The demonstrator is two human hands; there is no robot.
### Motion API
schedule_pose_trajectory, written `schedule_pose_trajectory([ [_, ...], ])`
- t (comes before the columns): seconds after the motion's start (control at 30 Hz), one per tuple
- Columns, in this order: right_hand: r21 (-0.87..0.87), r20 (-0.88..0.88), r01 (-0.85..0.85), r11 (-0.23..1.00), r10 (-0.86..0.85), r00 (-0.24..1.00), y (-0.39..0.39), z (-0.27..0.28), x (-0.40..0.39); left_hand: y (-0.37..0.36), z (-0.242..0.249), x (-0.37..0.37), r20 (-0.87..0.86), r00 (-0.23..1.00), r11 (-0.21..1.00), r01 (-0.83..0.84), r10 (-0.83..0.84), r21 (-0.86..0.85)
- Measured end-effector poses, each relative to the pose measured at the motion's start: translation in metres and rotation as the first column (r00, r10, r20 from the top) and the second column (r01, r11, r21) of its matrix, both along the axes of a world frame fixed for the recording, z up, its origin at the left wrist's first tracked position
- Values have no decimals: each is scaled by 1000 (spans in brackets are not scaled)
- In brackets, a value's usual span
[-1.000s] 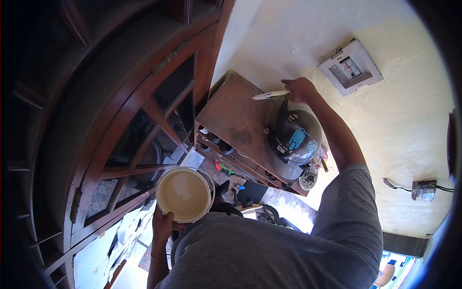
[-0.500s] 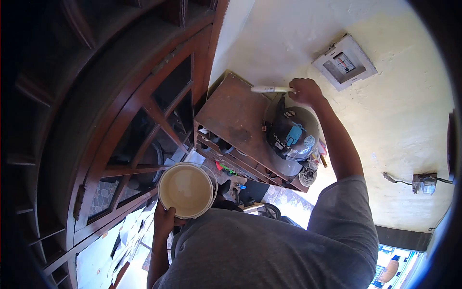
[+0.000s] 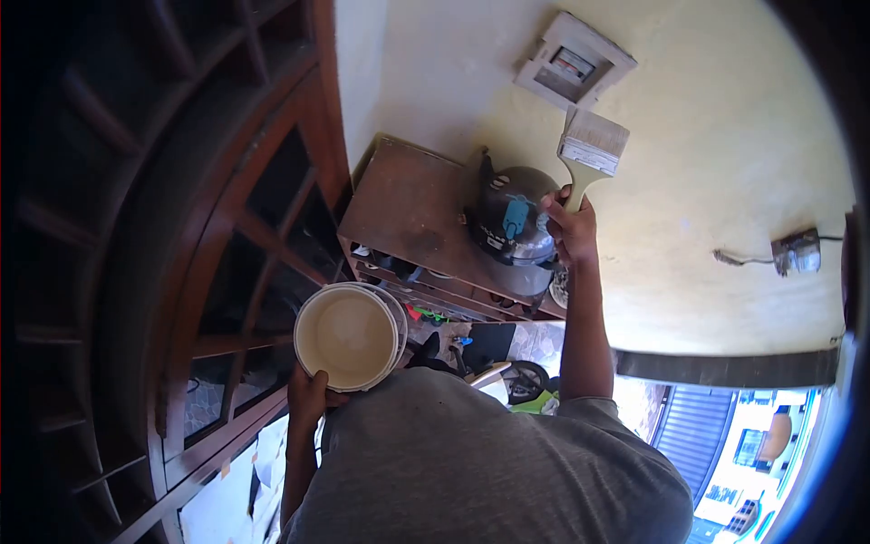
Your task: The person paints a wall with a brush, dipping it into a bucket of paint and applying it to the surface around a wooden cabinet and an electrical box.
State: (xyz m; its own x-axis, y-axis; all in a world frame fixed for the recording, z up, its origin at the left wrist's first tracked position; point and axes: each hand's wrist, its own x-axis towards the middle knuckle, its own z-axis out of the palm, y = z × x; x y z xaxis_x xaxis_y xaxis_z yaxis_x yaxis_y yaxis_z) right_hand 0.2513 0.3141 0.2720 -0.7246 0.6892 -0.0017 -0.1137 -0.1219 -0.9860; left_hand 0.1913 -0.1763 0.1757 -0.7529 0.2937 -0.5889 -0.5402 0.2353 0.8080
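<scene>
My right hand is closed around the handle of a flat paintbrush, raised with its pale bristles upward in front of the cream wall. Just beyond the bristles sits a white-framed meter box in the wall. At lower left, my left hand grips the rim of a white bucket, thumb over the edge. Pale, cream-coloured paint seems to lie inside the bucket. A dark helmet with a blue patch rests behind my right hand.
Beneath the helmet stands a brown wooden shoe cabinet, footwear on its shelves. A wooden glass-paned door is at the left. An electrical socket with loose wiring sticks out of the right wall. Behind me is part of a motorbike.
My right hand has turned the brush from sideways to bristles up, beside the meter box. The view has shifted toward the right. My left hand keeps hold of the bucket.
</scene>
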Motion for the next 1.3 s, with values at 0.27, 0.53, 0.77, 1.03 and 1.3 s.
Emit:
schedule_pose_trajectory([
  [0.27,-188,-131,151,971,-177,975,-31,0,14,12,1,-14,-53,995,992,86,-81,95],
  [0.53,618,274,-88,781,-109,956,-37,-14,-15,-4,-30,-15,-49,994,994,102,-100,35],
  [0.77,739,660,-673,-29,-174,731,-15,-2,-107,-23,-47,-1,-207,976,998,70,-70,-5],
  [1.03,615,772,-666,423,-147,619,-2,-88,-165,-19,-11,24,-90,994,998,-59,60,11],
  [1.3,409,631,-450,794,111,768,-116,-172,-115,-48,-26,37,-267,962,986,6,-51,-166],
])
